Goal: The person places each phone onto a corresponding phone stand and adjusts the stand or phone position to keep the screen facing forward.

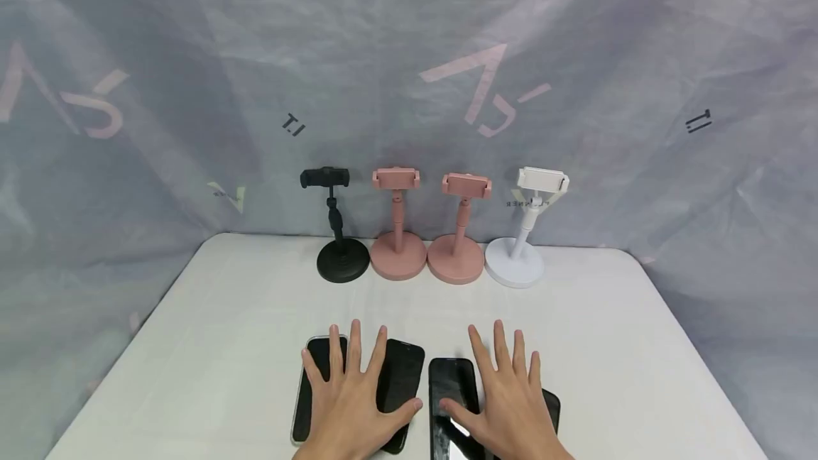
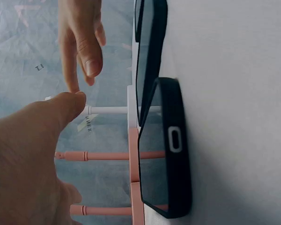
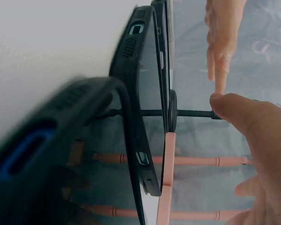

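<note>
My left hand [image 1: 350,403] hovers palm down with spread fingers above two dark-screened smartphones, a light-edged one [image 1: 303,403] on the left and a black one [image 1: 401,375] beside it. My right hand [image 1: 508,400], also spread, is over another black smartphone [image 1: 454,378] and a further one [image 1: 552,407] that it mostly covers. Both wrist views show a gap between the hands and the phones; in the left wrist view a phone [image 2: 174,168] lies on the table below the left hand [image 2: 33,136]. Neither hand holds anything.
At the table's back edge stand a black phone stand [image 1: 343,260], two pink phone stands [image 1: 398,258] [image 1: 456,261] and a white phone stand [image 1: 514,265], in a row. Grey printed sheeting [image 1: 358,55] hangs behind and around the white table [image 1: 211,346].
</note>
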Action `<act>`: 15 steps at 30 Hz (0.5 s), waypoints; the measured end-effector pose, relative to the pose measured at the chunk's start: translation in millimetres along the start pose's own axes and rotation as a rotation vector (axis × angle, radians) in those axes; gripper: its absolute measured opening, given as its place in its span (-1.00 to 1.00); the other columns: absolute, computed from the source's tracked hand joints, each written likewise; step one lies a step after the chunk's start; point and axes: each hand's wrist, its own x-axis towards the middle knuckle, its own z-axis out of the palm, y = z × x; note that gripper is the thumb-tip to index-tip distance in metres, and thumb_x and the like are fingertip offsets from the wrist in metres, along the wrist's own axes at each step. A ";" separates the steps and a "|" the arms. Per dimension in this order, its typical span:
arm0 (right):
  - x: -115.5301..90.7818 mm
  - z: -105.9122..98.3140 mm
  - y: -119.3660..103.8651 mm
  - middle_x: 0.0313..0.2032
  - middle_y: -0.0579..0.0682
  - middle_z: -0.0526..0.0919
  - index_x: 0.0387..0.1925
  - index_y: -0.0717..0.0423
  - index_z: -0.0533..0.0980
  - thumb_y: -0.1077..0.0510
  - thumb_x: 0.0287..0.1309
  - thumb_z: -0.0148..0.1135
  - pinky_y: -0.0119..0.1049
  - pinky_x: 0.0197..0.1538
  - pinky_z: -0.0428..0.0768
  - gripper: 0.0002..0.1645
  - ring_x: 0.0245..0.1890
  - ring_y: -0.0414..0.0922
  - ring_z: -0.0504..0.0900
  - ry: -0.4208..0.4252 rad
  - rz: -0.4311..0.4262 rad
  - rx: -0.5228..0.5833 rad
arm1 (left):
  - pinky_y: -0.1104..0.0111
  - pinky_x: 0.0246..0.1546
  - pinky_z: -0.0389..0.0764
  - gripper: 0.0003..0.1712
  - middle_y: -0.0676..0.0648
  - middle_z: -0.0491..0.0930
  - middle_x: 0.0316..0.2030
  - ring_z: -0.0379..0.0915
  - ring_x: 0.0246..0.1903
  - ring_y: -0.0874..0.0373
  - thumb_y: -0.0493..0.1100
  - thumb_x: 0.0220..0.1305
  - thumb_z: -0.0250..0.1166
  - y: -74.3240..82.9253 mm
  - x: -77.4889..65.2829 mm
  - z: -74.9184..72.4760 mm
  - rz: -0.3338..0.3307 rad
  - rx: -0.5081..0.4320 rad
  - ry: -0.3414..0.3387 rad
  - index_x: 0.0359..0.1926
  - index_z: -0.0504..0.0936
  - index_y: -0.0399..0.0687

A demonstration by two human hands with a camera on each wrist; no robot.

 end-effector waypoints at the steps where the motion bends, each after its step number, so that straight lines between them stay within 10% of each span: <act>1: -0.1 -0.2 0.3 0.48 0.30 -0.02 0.53 -0.25 -0.09 -0.68 -0.10 0.11 0.56 0.17 0.12 0.29 0.39 0.44 -0.12 -0.001 -0.001 0.002 | -0.52 0.16 -0.44 0.24 -0.24 -0.15 0.52 -0.61 0.43 -0.30 0.80 -0.08 -0.12 0.4 -0.6 0.6 0.003 -0.003 -0.008 0.53 -0.06 0.34; 15: 5.5 -7.4 6.6 0.48 0.29 -0.01 0.52 -0.21 -0.03 -0.62 -0.12 0.22 0.51 0.23 0.08 0.29 0.42 0.38 -0.18 0.018 0.035 0.060 | -0.50 0.20 -0.35 0.28 -0.25 -0.10 0.51 -0.54 0.44 -0.30 0.80 -0.09 -0.11 4.2 2.8 1.9 0.026 0.008 0.020 0.54 -0.09 0.26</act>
